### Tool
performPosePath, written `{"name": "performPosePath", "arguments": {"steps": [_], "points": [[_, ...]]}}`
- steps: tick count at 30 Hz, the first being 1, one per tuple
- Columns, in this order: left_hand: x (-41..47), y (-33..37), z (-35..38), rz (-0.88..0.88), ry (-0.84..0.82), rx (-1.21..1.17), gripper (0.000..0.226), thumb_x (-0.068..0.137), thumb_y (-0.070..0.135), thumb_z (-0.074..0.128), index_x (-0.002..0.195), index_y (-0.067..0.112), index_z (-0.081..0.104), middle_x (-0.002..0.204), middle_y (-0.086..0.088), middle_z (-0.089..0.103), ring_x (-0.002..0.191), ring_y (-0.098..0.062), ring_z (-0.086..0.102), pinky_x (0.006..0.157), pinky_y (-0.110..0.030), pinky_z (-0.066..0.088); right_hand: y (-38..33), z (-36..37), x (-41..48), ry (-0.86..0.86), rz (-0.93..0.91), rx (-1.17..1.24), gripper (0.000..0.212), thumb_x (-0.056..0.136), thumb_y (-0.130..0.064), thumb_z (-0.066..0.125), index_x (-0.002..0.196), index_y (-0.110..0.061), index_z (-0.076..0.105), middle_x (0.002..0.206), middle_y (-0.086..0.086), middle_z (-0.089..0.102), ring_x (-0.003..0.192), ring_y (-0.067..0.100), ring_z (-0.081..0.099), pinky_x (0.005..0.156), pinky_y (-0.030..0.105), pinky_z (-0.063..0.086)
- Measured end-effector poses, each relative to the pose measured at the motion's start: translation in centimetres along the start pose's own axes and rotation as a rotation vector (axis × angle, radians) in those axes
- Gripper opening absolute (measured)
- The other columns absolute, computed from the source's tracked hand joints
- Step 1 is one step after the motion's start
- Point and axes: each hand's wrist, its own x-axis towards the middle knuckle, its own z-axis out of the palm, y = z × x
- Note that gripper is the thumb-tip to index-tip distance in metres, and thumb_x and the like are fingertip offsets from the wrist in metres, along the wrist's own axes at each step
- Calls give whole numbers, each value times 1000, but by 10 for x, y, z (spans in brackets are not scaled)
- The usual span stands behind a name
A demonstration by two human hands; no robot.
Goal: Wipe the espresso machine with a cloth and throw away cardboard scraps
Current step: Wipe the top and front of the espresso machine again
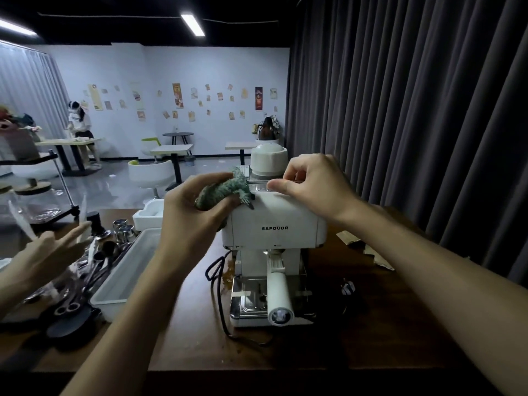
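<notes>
A white espresso machine [274, 227] stands on the brown counter, its portafilter handle pointing toward me. My left hand [197, 212] is bunched around a green cloth [225, 190] pressed against the machine's upper left corner. My right hand [311, 187] rests on the top of the machine, thumb and fingers pinched at the metal top edge; whether they hold anything is hidden. Cardboard scraps [368, 248] lie on the counter to the right of the machine, by the curtain.
Another person's hand [43, 255] reaches in at the left above utensils and scissors [68, 307]. A white tray [128, 270] sits left of the machine, a black power cord [217, 284] beside its base. A dark curtain [414, 110] hangs at the right.
</notes>
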Motion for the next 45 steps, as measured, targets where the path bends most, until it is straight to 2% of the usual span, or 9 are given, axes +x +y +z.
{"name": "performPosePath", "arguments": {"steps": [5,8,11,18,21,24,29,35,45], "points": [[-10,6,9,105,3,7,40,79,2,78,98,19,47,97,-8,67,80,-16,68,59,-36,59,-12,-3,-33,183,-143,-47,37,87,-52,57,113,-26,64,101,-12,56,100,9,50,89,34,32],[-14,13,25,109,-6,-1,34,82,-3,74,90,12,45,100,6,65,74,-2,66,51,-17,51,-21,-3,-60,29,-209,151,53,87,-44,63,134,-24,51,131,-5,47,118,8,48,96,27,41],[-16,20,37,47,-66,-27,27,82,-6,73,87,7,50,69,15,66,57,0,61,47,-16,48,-19,3,-73,-23,-236,126,66,83,-38,74,141,-20,47,147,-1,37,138,8,34,111,20,32],[-16,25,42,-10,-278,-43,15,86,18,75,95,8,69,82,-14,72,69,-16,69,58,-39,55,-10,8,-84,282,-297,38,44,83,-8,75,123,3,60,123,14,58,119,21,55,103,26,43],[-6,20,30,219,-217,230,14,94,25,68,105,18,73,104,1,69,90,-2,67,75,-16,51,1,6,-87,335,-278,-90,45,79,5,74,123,2,62,122,17,57,117,28,55,101,36,46],[13,6,15,295,-199,463,39,92,40,60,127,27,64,126,7,56,114,-4,55,95,-19,43,18,1,-92,325,-266,-281,52,73,10,75,124,1,63,126,17,44,116,30,49,104,33,43],[17,-14,16,233,-334,400,37,94,35,53,126,21,67,120,10,61,109,5,57,94,-10,42,15,13,-89,282,-302,-458,50,86,-6,69,133,5,54,121,10,34,107,37,53,87,45,55],[20,-20,12,239,-342,352,32,96,28,55,126,21,67,118,17,61,114,4,57,96,-14,42,3,25,-89,263,-178,-316,65,103,-48,29,135,3,52,126,15,38,118,30,46,99,33,42],[28,-29,3,158,-342,256,41,95,47,42,124,30,66,133,14,55,117,12,52,99,-14,43,-8,35,-89,358,-231,-226,40,76,-11,80,111,1,63,117,14,61,109,28,58,96,43,49]]}}
